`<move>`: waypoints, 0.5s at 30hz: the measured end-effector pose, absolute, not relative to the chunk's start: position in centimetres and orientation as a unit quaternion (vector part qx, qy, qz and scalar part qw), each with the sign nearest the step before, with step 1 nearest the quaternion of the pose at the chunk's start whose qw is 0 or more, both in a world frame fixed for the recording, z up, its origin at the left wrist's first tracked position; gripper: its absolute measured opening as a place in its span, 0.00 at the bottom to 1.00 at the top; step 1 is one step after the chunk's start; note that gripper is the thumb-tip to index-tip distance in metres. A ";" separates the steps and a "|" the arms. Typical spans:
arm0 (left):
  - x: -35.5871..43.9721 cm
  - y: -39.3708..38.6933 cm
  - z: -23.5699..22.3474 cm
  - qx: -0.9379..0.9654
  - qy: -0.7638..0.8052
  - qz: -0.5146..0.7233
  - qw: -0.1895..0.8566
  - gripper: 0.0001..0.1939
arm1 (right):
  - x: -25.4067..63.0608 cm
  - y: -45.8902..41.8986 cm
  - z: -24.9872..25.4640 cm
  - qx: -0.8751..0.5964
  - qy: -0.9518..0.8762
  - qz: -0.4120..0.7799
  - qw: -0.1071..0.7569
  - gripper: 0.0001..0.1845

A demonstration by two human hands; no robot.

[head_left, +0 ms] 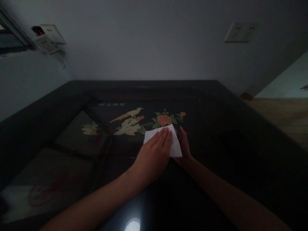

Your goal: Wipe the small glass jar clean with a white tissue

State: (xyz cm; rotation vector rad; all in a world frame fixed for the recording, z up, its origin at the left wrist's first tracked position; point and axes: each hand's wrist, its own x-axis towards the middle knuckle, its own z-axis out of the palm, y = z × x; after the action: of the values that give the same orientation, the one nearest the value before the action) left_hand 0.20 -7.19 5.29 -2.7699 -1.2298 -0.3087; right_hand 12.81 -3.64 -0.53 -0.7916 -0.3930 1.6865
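My left hand (156, 150) presses a white tissue (176, 146) with its fingers together and flat over it, just below the flower picture. The tissue lies over part of a dark, shiny object (179, 133), whose kind I cannot make out. Around that object's right side curls my right hand (184, 147), its lower part partly hidden behind the tissue. Both hands are above a glossy black tabletop (211, 183). The surface beyond them bears a picture of a pale bird (132, 114) and an orange flower (164, 120) with green leaves.
A grey-white wall (144, 41) meets the tabletop's far edge. Wall sockets (243, 32) are at the upper right, and more sockets (49, 38) with a cable at the upper left. Wooden floor (284, 112) shows at the right. Reflections cover the tabletop's left side.
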 end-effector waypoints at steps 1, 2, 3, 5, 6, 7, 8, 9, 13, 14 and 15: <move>0.2 -7.3 5.5 -0.908 -0.400 -0.110 0.050 0.25 | 12.8 -3.7 -0.4 -0.342 -0.166 0.723 0.577 0.18; 0.1 -7.4 5.6 -0.908 -0.399 -0.120 0.051 0.24 | 12.9 -3.7 -0.3 -0.340 -0.167 0.727 0.573 0.19; 0.0 -7.4 5.7 -0.906 -0.399 -0.131 0.048 0.23 | 12.9 -3.7 -0.2 -0.336 -0.167 0.731 0.570 0.19; -0.1 -7.1 5.7 -0.904 -0.400 -0.146 0.040 0.22 | 12.8 -3.8 0.0 -0.326 -0.164 0.738 0.567 0.18; -0.2 -6.9 5.7 -0.904 -0.399 -0.150 0.037 0.23 | 12.8 -3.8 0.1 -0.323 -0.161 0.739 0.569 0.18; -0.2 -6.6 5.5 -0.904 -0.396 -0.154 0.035 0.24 | 12.7 -3.8 0.1 -0.323 -0.157 0.736 0.574 0.16; -0.3 -6.3 5.4 -0.906 -0.394 -0.155 0.034 0.25 | 12.7 -3.8 0.1 -0.324 -0.153 0.731 0.581 0.15; -0.3 -6.0 5.2 -0.906 -0.392 -0.155 0.032 0.26 | 12.6 -3.9 0.0 -0.325 -0.149 0.725 0.588 0.13; -0.4 -5.2 4.5 -0.907 -0.390 -0.160 0.014 0.29 | 12.7 -3.9 -0.5 -0.312 -0.162 0.718 0.601 0.10; -0.4 -5.1 4.4 -0.907 -0.389 -0.160 0.008 0.30 | 12.8 -3.9 -0.7 -0.306 -0.176 0.718 0.600 0.11; -0.5 -5.0 4.3 -0.908 -0.388 -0.157 0.002 0.30 | 12.9 -3.8 -0.9 -0.301 -0.193 0.715 0.601 0.11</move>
State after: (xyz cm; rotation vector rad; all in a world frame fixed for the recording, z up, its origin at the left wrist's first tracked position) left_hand -0.47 -4.98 4.30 -2.8495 -1.2167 -0.4927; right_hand 12.88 -3.80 -0.90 -0.6970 -0.4467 1.6567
